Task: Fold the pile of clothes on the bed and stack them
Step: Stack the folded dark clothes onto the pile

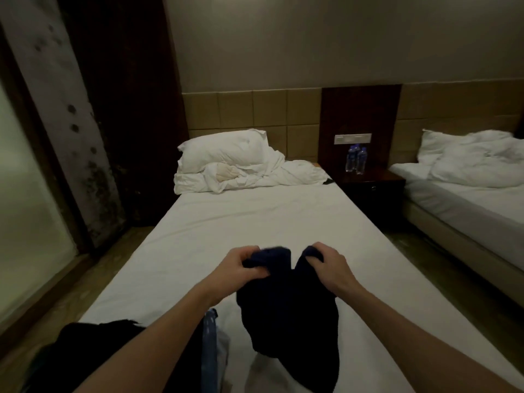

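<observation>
Both hands hold a dark navy garment (pixel 286 304) above the near end of the bed (pixel 255 222). The left hand (pixel 241 269) and right hand (pixel 329 265) each pinch a bunched upper edge, a little apart, so the soft, fuzzy-looking cloth sags between them in a V and hangs limp to the smooth white sheet. Near the left forearm lies a crumpled black pile (pixel 93 344) and a pale blue strip of fabric (pixel 210 350). A plump white pillow (pixel 224 150) sits at the head.

Dark garment (pixel 289 321) cut by bottom edge; clothes pile (pixel 93 353) too dark to distinguish; bottle labels (pixel 355 158) unreadable.
</observation>
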The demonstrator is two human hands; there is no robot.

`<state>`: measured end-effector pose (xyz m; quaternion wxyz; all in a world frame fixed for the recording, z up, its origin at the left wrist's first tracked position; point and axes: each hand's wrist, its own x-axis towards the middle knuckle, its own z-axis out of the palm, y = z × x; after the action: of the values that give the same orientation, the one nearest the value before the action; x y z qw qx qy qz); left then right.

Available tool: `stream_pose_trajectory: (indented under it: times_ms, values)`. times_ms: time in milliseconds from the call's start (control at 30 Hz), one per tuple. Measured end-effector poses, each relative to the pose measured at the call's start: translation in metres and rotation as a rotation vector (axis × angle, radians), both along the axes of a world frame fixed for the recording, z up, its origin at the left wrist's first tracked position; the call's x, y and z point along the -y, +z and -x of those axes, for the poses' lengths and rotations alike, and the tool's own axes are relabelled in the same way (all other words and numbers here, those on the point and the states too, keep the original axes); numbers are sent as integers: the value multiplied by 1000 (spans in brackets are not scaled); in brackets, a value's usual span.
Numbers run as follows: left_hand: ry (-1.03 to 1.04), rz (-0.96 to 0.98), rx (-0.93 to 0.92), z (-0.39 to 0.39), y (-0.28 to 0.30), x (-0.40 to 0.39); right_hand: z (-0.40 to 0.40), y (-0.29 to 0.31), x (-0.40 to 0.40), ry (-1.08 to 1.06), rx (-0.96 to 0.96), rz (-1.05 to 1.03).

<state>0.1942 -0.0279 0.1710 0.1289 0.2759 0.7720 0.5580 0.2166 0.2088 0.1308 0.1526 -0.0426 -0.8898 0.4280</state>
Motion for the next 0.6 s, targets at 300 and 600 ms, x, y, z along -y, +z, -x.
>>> stream_pose_trajectory:
  times_ms: [300,600]
  values:
    - [-119,190,80,-90,5,-15,-116,50,4,233,-23,194]
    - [84,29,-78,-101,4,-46,-123,66,31,346,-126,270]
